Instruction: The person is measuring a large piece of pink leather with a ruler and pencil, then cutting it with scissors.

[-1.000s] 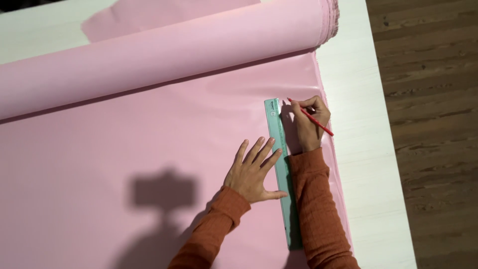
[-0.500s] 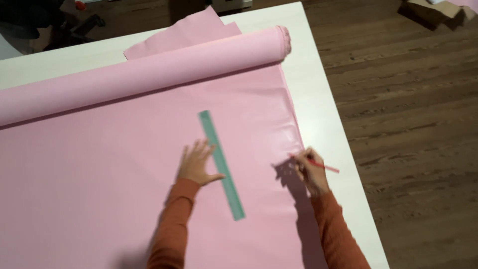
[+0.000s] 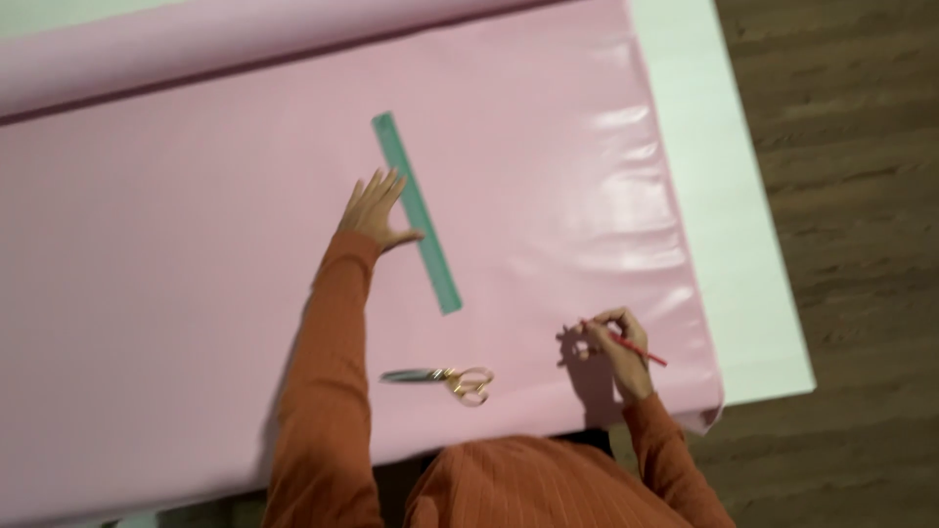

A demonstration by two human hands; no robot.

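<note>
Left hand (image 3: pixel 375 212), fingers spread, steadies the green ruler (image 3: pixel 416 210); right hand (image 3: pixel 614 344) pinches the red pencil (image 3: pixel 636 345) low on pink fabric (image 3: pixel 196 293); press flat.

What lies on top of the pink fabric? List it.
On the pink fabric: green ruler, scissors, left hand, right hand holding a red pencil. The table beneath is mostly covered.

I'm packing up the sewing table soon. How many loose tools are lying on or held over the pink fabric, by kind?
Green ruler: 1, under the left hand
Scissors: 1, lying shut
Red pencil: 1, in the right hand
Total: 3 tools on the pink fabric
</note>
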